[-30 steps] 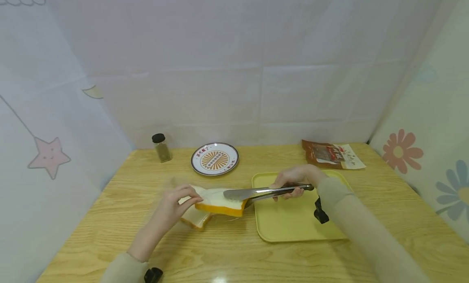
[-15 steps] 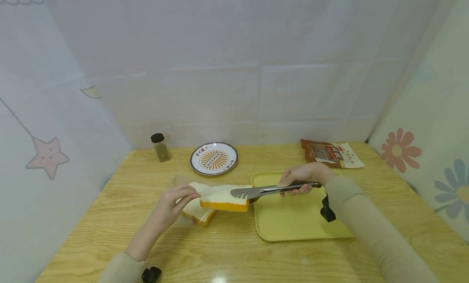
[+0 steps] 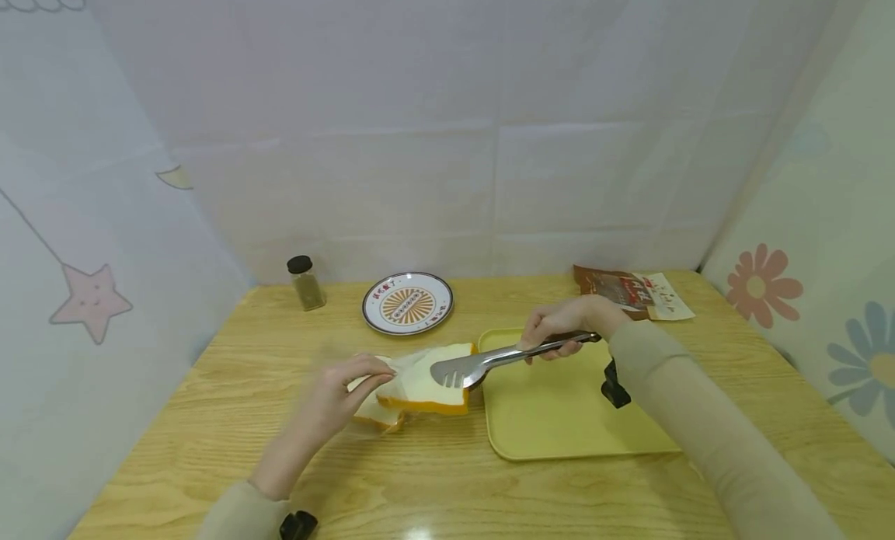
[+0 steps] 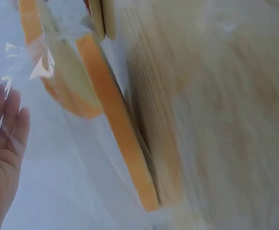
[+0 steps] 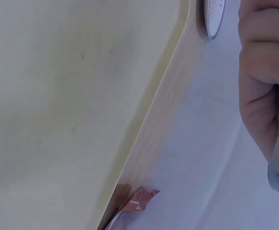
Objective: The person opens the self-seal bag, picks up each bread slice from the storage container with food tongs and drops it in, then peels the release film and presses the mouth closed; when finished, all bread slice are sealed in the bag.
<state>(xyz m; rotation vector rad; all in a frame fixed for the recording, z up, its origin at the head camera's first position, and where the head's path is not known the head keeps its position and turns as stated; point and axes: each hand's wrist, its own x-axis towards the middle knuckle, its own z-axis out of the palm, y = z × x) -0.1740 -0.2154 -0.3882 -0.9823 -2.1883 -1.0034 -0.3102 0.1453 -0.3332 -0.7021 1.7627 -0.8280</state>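
Since the frame half a second earlier, the left hand (image 3: 346,390) has shifted slightly toward the yellow rectangular tray (image 3: 559,419); the right hand (image 3: 565,325) and the silver metal tongs (image 3: 501,357) have shifted left; the upper white bread slice with orange crust (image 3: 416,383) has turned, exposing more top face.

Surface: a light wood-grain table (image 3: 363,486) supports the tray. Room, left to right: pale cloth with a pink star (image 3: 91,301); plain creased cloth (image 3: 447,97) beyond the tray; pale cloth with red and blue flowers (image 3: 758,287) to its right.

Items, left to right: a small clear jar with black cap (image 3: 308,289) stands well left of the tray, farther back. The left hand, left of the tray, pinches a clear plastic bag (image 4: 10,50) between thumb and fingers. A lower bread slice (image 3: 370,410) lies partly behind that hand. The round white plate with orange sunburst (image 3: 409,305) is beyond the tray's far left corner. The upper slice is just beside the tray's left edge, the tongs on its right end. The right hand grips the tongs above the tray; its beige sleeve (image 3: 699,423) blocks the tray's right side. A brown and cream packet (image 3: 632,293) lies beyond the tray's far edge.
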